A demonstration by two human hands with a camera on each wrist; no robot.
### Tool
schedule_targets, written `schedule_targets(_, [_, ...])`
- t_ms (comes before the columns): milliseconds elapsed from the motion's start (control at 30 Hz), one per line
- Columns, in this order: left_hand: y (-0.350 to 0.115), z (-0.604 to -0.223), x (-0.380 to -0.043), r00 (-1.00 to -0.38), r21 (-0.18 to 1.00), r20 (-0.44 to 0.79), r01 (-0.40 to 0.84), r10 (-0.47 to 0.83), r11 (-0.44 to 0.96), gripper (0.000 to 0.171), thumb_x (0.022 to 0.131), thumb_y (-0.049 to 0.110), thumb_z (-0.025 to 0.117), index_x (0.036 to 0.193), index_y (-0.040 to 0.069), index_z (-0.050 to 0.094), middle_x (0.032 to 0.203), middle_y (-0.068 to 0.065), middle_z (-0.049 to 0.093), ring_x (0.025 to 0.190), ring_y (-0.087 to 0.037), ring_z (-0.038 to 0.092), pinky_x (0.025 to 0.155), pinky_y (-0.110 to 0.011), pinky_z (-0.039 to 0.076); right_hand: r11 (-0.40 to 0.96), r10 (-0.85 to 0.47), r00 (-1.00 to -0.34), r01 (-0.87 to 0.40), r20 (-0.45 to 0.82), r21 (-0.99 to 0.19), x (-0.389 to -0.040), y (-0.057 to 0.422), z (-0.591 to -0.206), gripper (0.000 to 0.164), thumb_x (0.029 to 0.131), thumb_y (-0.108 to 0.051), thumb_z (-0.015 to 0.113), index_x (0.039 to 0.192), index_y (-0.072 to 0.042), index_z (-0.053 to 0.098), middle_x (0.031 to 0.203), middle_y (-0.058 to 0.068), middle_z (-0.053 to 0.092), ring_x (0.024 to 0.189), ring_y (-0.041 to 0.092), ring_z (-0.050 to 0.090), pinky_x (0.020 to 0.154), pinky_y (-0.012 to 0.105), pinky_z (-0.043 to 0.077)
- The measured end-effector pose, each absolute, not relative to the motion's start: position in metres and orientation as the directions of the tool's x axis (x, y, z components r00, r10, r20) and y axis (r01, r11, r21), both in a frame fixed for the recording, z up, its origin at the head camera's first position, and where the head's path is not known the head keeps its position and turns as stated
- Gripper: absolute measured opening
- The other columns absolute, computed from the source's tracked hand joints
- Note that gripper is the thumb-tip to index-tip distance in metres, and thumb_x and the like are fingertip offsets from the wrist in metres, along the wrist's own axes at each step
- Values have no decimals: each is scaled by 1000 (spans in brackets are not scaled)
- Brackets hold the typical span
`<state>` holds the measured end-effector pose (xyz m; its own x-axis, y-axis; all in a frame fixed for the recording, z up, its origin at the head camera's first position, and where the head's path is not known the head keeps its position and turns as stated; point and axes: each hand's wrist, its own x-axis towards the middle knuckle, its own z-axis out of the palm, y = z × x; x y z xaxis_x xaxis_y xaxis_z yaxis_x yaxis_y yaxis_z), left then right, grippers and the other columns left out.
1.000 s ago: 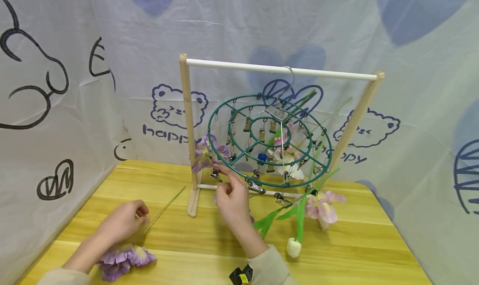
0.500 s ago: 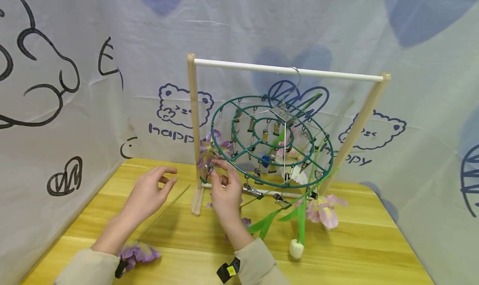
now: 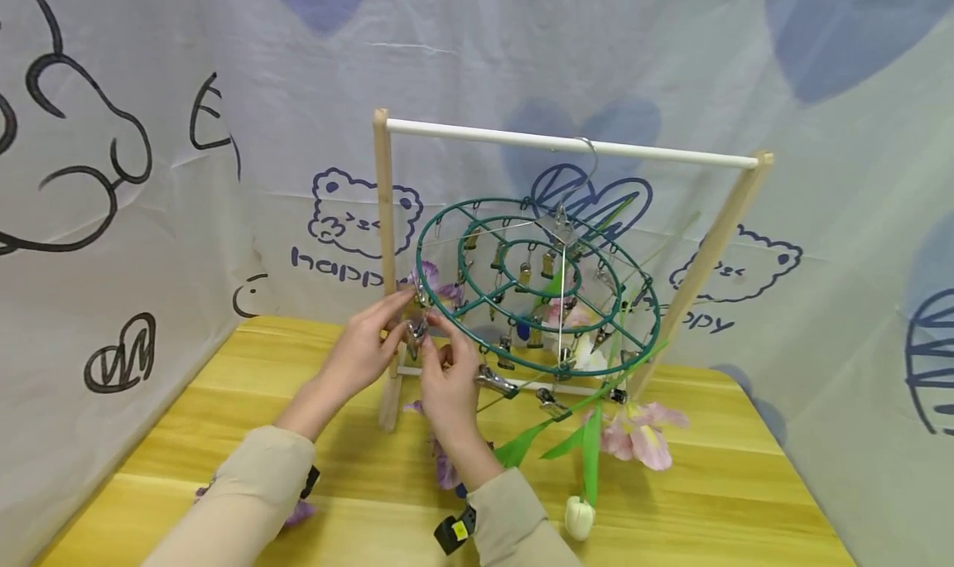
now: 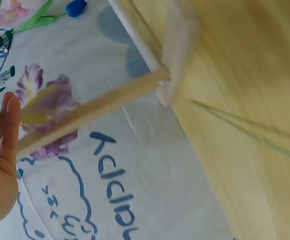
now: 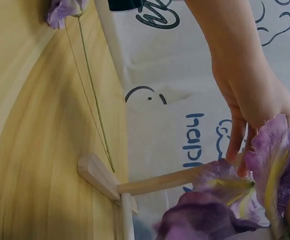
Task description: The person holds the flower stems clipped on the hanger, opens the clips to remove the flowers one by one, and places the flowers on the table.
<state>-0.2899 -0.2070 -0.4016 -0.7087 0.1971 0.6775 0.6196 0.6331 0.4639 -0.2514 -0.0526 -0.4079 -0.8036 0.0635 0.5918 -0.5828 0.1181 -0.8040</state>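
Observation:
My right hand (image 3: 450, 377) pinches a small metal clip (image 3: 416, 330) that hangs at the left side of a round green clip hanger (image 3: 514, 360). Beside it, my left hand (image 3: 365, 343) reaches in from the left, its fingertips at the hanger's rim and its thumb near the same clip. In the left wrist view the visible fingers (image 4: 7, 125) are fairly straight. A purple iris (image 4: 45, 110) hangs behind the hands. More purple iris petals (image 5: 269, 170) crowd the right wrist view. The exact contact of the left fingertips is too small to make out.
A wooden stand (image 3: 383, 203) with a white top bar (image 3: 566, 141) carries the hanger. A white tulip (image 3: 580, 517) and a pink iris (image 3: 644, 434) hang at the right. Another purple iris (image 5: 67, 10) with a thin stem lies on the wooden table (image 3: 708, 501).
My left hand has moved from above the iris on the table up and right to the clip. My right hand, first pointing at the rim, has taken hold of the clip.

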Motion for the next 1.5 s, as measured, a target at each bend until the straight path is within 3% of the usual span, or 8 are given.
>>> schedule_targets(100, [-199,-402,-296,-710,489,681,621,176,612,45,99,-5,65,144,-3,57,142,-24,60,93,-33,74,72,-34,63,149,56,-790,-598,611,-787,-250,-49,-407,31,104,-8,62,134,-9,68,119,9,69,60,3,44,52,18,40])
schedule_targets(267, [-188,-406,-303,-663,484,731,671,161,562,33,101,-5,63,133,-8,61,122,-25,69,97,-37,74,79,-41,63,204,31,-736,-657,676,-725,-247,-45,-403,32,104,-7,63,136,-9,68,87,10,64,57,4,49,49,19,42])
schedule_targets(467, [-181,-411,-305,-590,451,799,715,115,533,28,95,-17,60,120,-7,68,112,-20,71,88,-30,70,70,-35,61,249,5,-644,-740,765,-625,-246,-39,-392,32,104,-4,62,135,3,66,80,12,62,53,12,56,47,20,46])
schedule_targets(633, [-178,-413,-301,-578,467,811,728,85,502,21,94,-15,66,112,-6,72,103,-16,71,72,-21,66,62,-23,57,254,7,-661,-724,750,-641,-244,-32,-386,37,104,-6,62,140,-1,63,64,8,60,47,4,48,41,20,42])
schedule_targets(767, [-176,-412,-295,-558,443,827,723,69,530,12,93,-6,72,104,-2,76,98,-13,73,70,-19,66,61,-24,57,232,-9,-699,-697,715,-679,-242,-25,-384,41,106,-8,59,147,-11,59,56,4,57,43,0,43,39,23,41])
schedule_targets(1067, [-178,-413,-275,-456,302,887,687,69,660,13,85,0,82,98,3,80,92,-8,76,83,-26,65,71,-38,57,197,-40,-722,-684,691,-703,-236,-15,-382,46,108,1,46,147,-17,61,55,2,54,40,6,43,35,24,33])
schedule_targets(1300, [-187,-407,-257,-407,189,903,661,135,726,15,82,-2,82,96,3,80,91,-7,76,87,-29,66,77,-45,57,228,-101,-693,-715,714,-661,-233,-11,-379,35,107,-7,58,140,-14,67,61,5,60,44,6,51,37,22,38])
schedule_targets(1500, [-203,-403,-258,-390,110,893,673,224,731,17,83,-6,81,95,5,78,92,-6,76,84,-27,69,79,-47,58,184,-126,-666,-744,736,-642,-234,-9,-385,33,108,-9,57,139,-12,67,75,9,64,47,5,51,39,22,40])
